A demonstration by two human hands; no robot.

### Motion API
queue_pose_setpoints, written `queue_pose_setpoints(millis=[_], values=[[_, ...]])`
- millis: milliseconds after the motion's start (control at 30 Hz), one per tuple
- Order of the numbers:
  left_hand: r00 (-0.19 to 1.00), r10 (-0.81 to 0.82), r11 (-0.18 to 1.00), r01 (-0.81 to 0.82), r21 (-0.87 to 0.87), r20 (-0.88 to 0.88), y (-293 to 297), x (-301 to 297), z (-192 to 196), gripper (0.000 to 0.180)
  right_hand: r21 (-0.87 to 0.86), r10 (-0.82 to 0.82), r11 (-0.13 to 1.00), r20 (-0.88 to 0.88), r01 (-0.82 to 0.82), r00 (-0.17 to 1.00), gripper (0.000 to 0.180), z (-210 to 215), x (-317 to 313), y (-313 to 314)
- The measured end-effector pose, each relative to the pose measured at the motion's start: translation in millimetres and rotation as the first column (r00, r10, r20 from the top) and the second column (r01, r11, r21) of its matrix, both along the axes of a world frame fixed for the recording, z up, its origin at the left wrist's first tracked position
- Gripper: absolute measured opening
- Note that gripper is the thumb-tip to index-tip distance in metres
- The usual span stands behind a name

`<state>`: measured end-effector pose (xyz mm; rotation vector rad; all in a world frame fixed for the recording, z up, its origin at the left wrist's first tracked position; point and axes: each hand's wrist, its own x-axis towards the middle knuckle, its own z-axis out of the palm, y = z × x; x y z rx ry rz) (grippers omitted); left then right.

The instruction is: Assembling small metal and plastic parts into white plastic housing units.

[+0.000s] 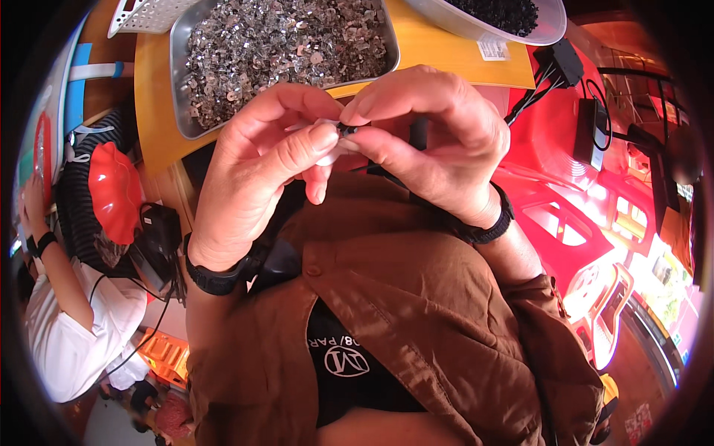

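Both hands are raised in front of my chest, their fingertips meeting. My left hand (256, 163) is closed, with thumb and fingers pinching a small whitish piece (328, 158), mostly covered by the fingers. Against it, my right hand (450, 137) pinches a tiny black part (346, 129) between thumb and forefinger; its exact kind is too small to tell. Just beyond the hands lies a metal tray (175, 82) heaped with small shiny metal and clear pieces. At the far right, a translucent white bowl (552, 33) contains many small black parts.
The tray and bowl rest on a yellow board (152, 111). A white perforated basket (145, 16) touches the tray's far left. Left are a red scalloped dish (116, 192) and a co-worker's arm (63, 279). Red plastic chairs (554, 212) and black cables (529, 97) occupy the right.
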<state>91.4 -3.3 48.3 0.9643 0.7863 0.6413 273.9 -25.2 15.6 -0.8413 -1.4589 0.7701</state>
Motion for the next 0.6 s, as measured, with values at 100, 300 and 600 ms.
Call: queue_pose_setpoints(millis=[100, 300, 600], values=[[0.999, -0.024, 1.0, 0.024, -0.002, -0.024, 0.6, -3.6, -0.8, 0.023, 0.326, -0.124, 0.943, 0.139, 0.072, 0.983, 0.021, 0.6, -2.1, 6.2], [0.998, -0.03, 0.999, 0.031, 0.018, -0.048, 0.2, -5.4, -2.8, 0.024, 0.381, -0.077, 0.925, 0.217, -0.012, 0.973, 0.027, 5.0, 4.9, 11.1], [0.999, 0.031, 0.999, -0.03, 0.009, -0.031, -3.3, -2.5, -6.1, 0.021, 0.427, -0.093, 0.904, 0.264, -0.03, 0.96, 0.028, 1.7, 2.8, 12.4]])
